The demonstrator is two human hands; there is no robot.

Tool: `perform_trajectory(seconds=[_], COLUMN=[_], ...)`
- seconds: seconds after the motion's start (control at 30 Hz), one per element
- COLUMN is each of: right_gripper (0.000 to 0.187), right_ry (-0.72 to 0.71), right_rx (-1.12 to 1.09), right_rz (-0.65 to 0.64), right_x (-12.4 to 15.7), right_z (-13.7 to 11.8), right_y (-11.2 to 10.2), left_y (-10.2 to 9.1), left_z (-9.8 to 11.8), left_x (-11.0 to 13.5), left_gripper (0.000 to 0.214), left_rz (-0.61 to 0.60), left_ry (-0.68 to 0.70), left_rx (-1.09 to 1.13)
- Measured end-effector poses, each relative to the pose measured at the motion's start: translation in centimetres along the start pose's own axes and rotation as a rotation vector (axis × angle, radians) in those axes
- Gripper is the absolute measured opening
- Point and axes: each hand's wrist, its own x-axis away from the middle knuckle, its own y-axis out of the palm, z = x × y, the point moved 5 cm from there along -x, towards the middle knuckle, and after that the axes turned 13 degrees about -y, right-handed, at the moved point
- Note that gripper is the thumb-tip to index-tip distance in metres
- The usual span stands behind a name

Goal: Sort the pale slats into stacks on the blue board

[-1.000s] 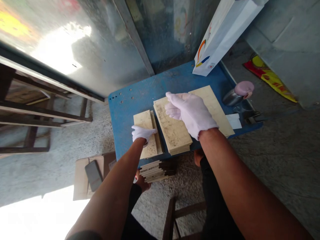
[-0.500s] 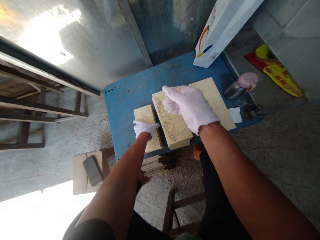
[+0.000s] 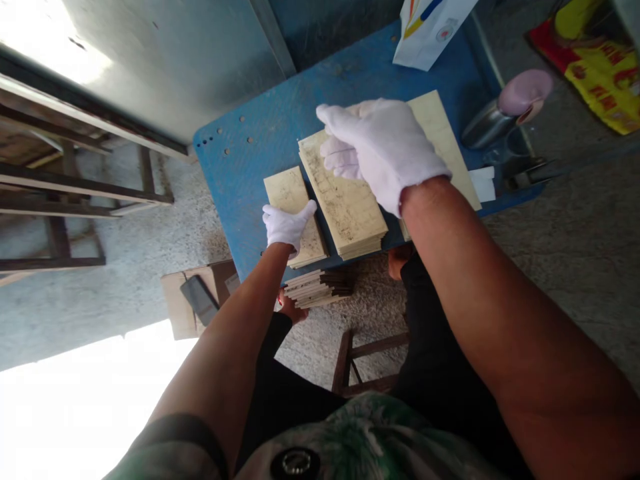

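My left hand point(image 3: 287, 225), in a white glove, rests across the narrow stack of pale flat boards point(image 3: 289, 189) on the blue table point(image 3: 260, 153). Its thumb and fingers are spread to either side of the top board. My right hand point(image 3: 383, 150), also gloved in white, is over the wider middle stack of cream boards point(image 3: 347, 217), whose top is speckled with dark marks. The thumb stretches out and the fingers bend loosely, with nothing visible in them. Behind that hand and wrist, a third set of pale boards point(image 3: 440, 140) is partly hidden.
A steel flask with a pink lid point(image 3: 525, 93), white paper point(image 3: 483, 183) and a white bag point(image 3: 435, 30) are on the table's right side. More boards point(image 3: 315, 288) are stacked below the front edge. A wooden stool point(image 3: 345, 360) stands between my legs. A phone point(image 3: 199, 299) lies on cardboard.
The view has tilted downward, so the table sits higher in the picture. My left thumb now points further up and away from the palm. My right hand stays over the middle stack.
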Motion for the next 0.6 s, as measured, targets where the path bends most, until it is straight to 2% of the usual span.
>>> perform_trajectory(seconds=[0.1, 0.17, 0.23, 0.37, 0.47, 0.6], right_gripper=[0.025, 0.026, 0.026, 0.029, 0.028, 0.025], right_ry=[0.024, 0.040, 0.040, -0.021, -0.044, -0.044], right_rx=[-0.005, -0.007, -0.015, -0.008, 0.020, 0.049], right_rz=[-0.015, -0.024, -0.022, -0.034, -0.059, -0.070], right_x=[0.4, 0.7, 1.0, 1.3, 1.4, 1.5], right_z=[-0.4, -0.6, -0.8, -1.2, -1.1, -0.9], right_y=[-0.1, -0.1, -0.1, 0.0, 0.1, 0.1], left_y=[-1.4, -1.0, 0.3, 4.1, 6.9, 8.8], left_z=[-3.4, -6.4, -9.3, -13.0, -14.9, -16.4], left_x=[3.7, 6.8, 10.2, 16.1, 18.1, 17.7], left_gripper=[0.104, 0.103, 0.098, 0.092, 0.091, 0.092], left_rz=[0.148, 0.148, 0.127, 0.062, -0.027, -0.032], left_ry=[-0.020, -0.038, -0.029, 0.146, 0.187, 0.195], left_rx=[0.050, 0.001, -0.079, -0.274, -0.423, -0.520])
